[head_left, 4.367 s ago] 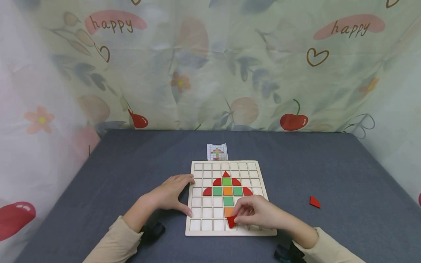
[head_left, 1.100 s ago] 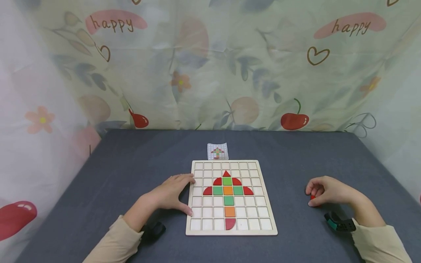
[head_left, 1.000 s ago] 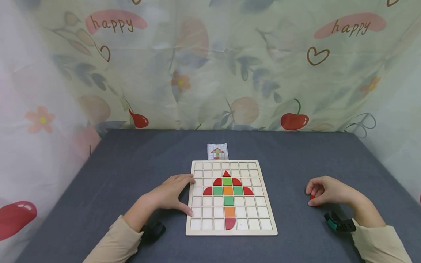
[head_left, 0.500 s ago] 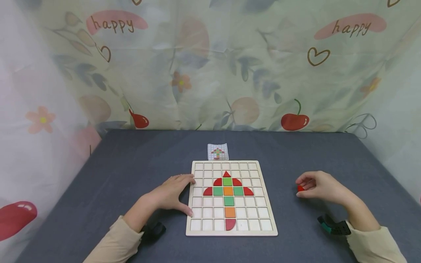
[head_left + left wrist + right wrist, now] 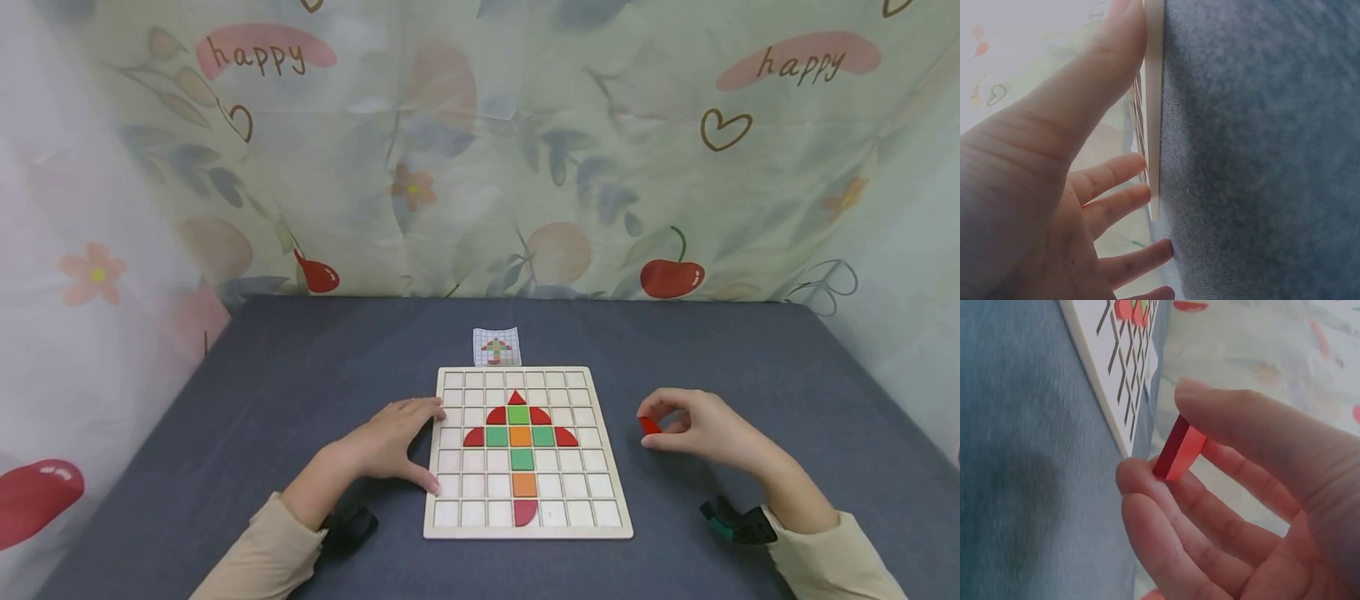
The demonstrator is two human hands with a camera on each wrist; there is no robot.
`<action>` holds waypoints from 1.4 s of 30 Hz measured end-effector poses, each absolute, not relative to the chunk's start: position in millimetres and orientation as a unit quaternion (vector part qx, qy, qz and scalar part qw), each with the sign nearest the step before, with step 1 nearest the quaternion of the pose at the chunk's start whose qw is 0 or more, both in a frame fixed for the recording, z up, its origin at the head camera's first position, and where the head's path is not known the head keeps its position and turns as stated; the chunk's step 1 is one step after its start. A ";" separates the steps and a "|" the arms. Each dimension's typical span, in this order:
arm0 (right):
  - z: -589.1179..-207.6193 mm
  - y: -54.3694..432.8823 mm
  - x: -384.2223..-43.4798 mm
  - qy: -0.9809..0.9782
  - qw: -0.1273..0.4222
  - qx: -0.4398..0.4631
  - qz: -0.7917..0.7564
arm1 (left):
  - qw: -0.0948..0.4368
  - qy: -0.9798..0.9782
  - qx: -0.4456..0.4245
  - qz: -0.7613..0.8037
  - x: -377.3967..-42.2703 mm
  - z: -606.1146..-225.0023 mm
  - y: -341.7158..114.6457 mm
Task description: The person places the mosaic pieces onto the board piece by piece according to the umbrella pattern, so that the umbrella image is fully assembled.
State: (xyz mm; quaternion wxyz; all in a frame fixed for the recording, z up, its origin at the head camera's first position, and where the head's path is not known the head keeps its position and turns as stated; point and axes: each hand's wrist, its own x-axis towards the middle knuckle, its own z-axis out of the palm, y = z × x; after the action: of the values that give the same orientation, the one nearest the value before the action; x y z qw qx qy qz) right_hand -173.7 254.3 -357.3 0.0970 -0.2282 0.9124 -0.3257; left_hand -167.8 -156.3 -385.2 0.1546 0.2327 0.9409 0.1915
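My right hand (image 5: 701, 425) pinches a red quarter-circle tile (image 5: 649, 426) between thumb and fingertips, just right of the board. In the right wrist view the tile (image 5: 1180, 450) stands on edge in the pinch, its flat side and thickness showing. The pale wooden grid board (image 5: 450, 531) bears red, green and orange tiles laid as an arrow-like figure. At the figure's foot, a red quarter-circle tile (image 5: 525, 512) sits below an orange square (image 5: 524, 484). My left hand (image 5: 390, 442) rests at the board's left edge, thumb and fingers spread along it.
Behind the board lies a small printed card (image 5: 497, 347) with a similar coloured figure on a grid. Dark grey cloth (image 5: 337, 350) covers the table. A patterned curtain (image 5: 480, 167) hangs behind it, and black wrist bands (image 5: 738, 525) show at both sleeves.
My right hand let go of one red tile in the board's bottom row, took up the other from the table at right, and has carried it left. My left hand has stayed put.
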 end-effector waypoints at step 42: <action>-364.6 173.2 -162.9 0.865 0.092 -0.331 -0.366 | 0.148 0.942 0.235 0.187 -168.9 -389.5 -157.8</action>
State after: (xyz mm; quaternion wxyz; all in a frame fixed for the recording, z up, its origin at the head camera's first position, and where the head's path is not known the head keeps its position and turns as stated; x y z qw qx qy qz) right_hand -162.9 173.2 -364.6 0.0919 -0.3313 0.8650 -0.3655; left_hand -168.9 -157.8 -389.5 0.1484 0.2351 0.9422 0.1867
